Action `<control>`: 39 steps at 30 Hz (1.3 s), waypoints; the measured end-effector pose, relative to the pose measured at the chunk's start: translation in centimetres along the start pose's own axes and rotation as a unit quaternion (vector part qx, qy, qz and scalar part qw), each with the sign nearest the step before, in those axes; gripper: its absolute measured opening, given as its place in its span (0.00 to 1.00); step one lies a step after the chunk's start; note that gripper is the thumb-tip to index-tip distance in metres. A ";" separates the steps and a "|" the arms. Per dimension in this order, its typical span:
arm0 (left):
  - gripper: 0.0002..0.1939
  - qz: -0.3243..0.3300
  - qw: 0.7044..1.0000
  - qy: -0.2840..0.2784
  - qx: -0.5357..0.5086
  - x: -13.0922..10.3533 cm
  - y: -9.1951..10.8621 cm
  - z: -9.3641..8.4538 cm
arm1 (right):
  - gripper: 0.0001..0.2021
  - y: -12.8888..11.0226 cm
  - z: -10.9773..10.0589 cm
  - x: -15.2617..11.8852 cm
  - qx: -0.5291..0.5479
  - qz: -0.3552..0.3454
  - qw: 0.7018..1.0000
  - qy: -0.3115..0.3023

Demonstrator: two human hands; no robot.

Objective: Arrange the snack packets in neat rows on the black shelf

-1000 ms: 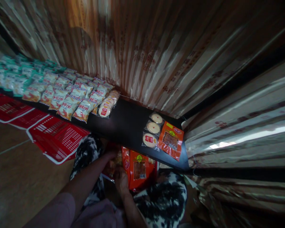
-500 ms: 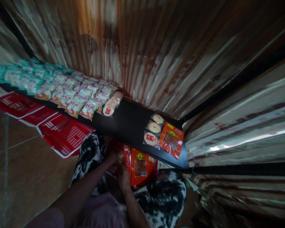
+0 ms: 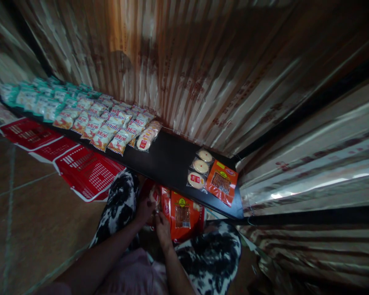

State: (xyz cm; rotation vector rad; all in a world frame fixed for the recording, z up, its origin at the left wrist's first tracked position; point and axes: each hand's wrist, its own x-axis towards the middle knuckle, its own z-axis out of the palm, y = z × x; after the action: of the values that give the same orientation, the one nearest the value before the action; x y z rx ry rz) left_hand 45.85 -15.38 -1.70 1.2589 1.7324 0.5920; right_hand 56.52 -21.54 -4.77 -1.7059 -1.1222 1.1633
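Note:
Low between my knees, my left hand (image 3: 145,209) is closed on a clear packet of round pale biscuits (image 3: 155,196). My right hand (image 3: 162,228) is beside it, its fingers pinched at the lower end of the same packet; the exact grip is dim. Just right of my hands, orange snack packets (image 3: 182,216) rest in a red bag (image 3: 199,221) under the shelf edge. On the black shelf (image 3: 169,157), three round biscuits in clear wrappers (image 3: 199,166) lie next to another orange snack packet (image 3: 222,182).
Along the shelf's left part stand rows of white-and-orange snack bags (image 3: 106,125), several green-topped bags (image 3: 39,98) and a stack of wrapped round biscuits (image 3: 147,137). Red printed bags (image 3: 89,170) hang from its front edge. Corrugated sheeting (image 3: 184,69) closes off the back.
My left hand has shifted slightly, and more of the biscuit packet shows between my hands. My right hand is slightly further right. The view has turned a little to the left.

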 end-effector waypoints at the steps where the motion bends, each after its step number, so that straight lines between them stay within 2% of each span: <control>1: 0.11 0.000 1.000 0.005 -0.003 -0.3 -0.1 0.0 | 0.17 0.0 0.0 0.1 0.001 -0.001 1.000 0.000; 6: 0.10 0.001 0.999 -0.004 -0.041 -1.5 -0.7 0.2 | 0.18 -0.1 0.1 0.1 0.012 -0.025 1.000 -0.011; 10: 0.09 0.000 0.996 -0.036 -0.077 -1.9 -0.8 0.2 | 0.19 -0.6 0.3 -0.1 0.107 0.008 0.994 -0.020; 15: 0.11 -0.010 0.994 -0.052 -0.101 -1.9 -1.2 0.4 | 0.21 -0.6 0.5 0.1 0.307 0.112 0.945 -0.003; 18: 0.10 -0.019 0.993 -0.051 -0.103 -1.9 -1.6 0.6 | 0.20 -0.4 0.5 0.2 0.365 0.133 0.921 0.029; 22: 0.10 -0.026 0.993 -0.046 -0.104 -1.8 -1.7 0.6 | 0.17 -0.5 0.4 0.2 0.385 0.136 0.912 0.025; 26: 0.16 -0.027 0.992 -0.038 -0.117 -1.9 -1.3 0.5 | 0.16 -0.8 0.6 0.0 0.390 0.129 0.911 0.017; 31: 0.28 -0.024 0.980 -0.017 -0.197 -2.3 -0.8 0.3 | 0.19 -1.3 0.8 -0.4 0.367 0.112 0.923 0.024; 37: 0.33 0.016 0.956 0.027 -0.291 -2.7 -0.6 0.2 | 0.21 -2.6 0.7 -0.8 0.417 0.124 0.900 0.015; 39: 0.33 0.030 0.954 0.024 -0.296 -2.8 -0.6 0.2 | 0.22 -2.9 0.7 -0.8 0.421 0.128 0.898 0.014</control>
State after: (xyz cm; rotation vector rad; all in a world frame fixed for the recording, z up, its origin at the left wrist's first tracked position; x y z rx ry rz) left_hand 45.93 -18.23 -1.22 0.8728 1.4000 1.0896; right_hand 55.01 -21.34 -2.03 -1.1758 -0.2629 1.4888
